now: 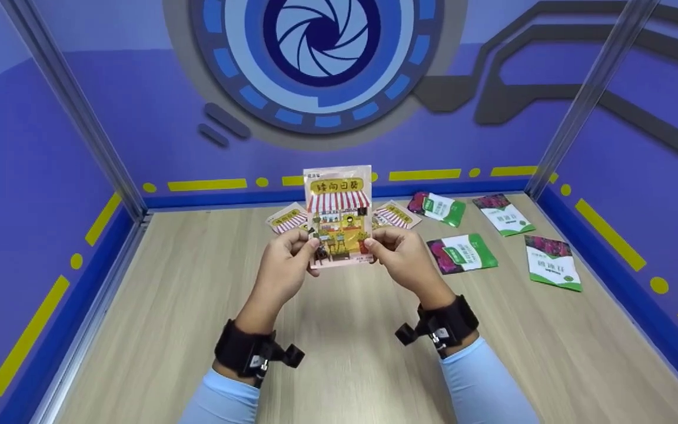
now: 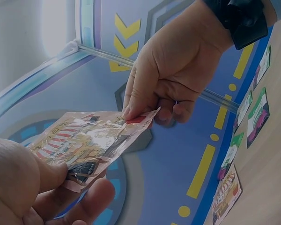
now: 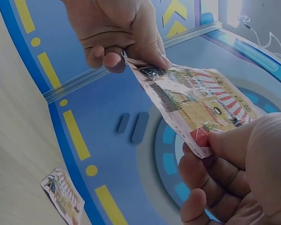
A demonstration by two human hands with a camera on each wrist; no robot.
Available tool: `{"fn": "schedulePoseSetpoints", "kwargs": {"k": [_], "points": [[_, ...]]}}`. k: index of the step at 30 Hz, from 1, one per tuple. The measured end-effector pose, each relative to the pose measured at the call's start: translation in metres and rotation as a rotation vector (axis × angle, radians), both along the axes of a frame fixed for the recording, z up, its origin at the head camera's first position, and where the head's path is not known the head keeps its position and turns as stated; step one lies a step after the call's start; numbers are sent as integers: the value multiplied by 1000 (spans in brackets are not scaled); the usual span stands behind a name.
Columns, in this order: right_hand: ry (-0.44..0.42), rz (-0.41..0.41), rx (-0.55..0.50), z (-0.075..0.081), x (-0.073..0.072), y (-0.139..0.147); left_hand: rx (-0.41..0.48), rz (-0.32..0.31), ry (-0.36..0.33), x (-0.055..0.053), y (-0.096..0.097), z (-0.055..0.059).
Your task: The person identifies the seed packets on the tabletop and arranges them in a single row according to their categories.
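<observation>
A pink seed packet (image 1: 339,221) with a striped awning picture is held upright above the table, its front towards the head camera. My left hand (image 1: 283,262) pinches its lower left corner between thumb and fingers. At the lower right corner my right hand (image 1: 401,256) pinches it the same way. Both wrist views show the thumbs on the printed face and fingers behind. Behind the held packet, two packets of the same print lie on the table, a left one (image 1: 287,219) and a right one (image 1: 396,215), each partly covered.
Several green-and-white packets with magenta flowers lie at the right: one at the back (image 1: 438,208), one nearer (image 1: 462,254), and two farther right, an upper one (image 1: 503,214) and a lower one (image 1: 552,262). Blue printed walls (image 1: 109,129) enclose the wooden table (image 1: 186,282).
</observation>
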State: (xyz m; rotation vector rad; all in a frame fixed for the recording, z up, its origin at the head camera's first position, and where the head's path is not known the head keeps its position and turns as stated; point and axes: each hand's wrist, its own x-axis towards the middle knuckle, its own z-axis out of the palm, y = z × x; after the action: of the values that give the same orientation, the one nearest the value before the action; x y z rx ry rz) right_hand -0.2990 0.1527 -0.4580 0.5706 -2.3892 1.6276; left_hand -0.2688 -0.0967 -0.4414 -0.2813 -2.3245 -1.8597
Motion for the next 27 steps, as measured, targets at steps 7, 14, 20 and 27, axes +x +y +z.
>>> {"fn": "schedulePoseSetpoints", "kwargs": {"k": [7,14,20,27], "points": [[10,29,-19,1,3,3,17,-5,9,1,1,0],[13,37,-19,4,5,4,-4,-3,35,5,1,3],[17,57,-40,5,7,4,-14,-8,44,7,1,4],[8,75,-72,7,9,2,22,-21,38,11,0,6]]}}
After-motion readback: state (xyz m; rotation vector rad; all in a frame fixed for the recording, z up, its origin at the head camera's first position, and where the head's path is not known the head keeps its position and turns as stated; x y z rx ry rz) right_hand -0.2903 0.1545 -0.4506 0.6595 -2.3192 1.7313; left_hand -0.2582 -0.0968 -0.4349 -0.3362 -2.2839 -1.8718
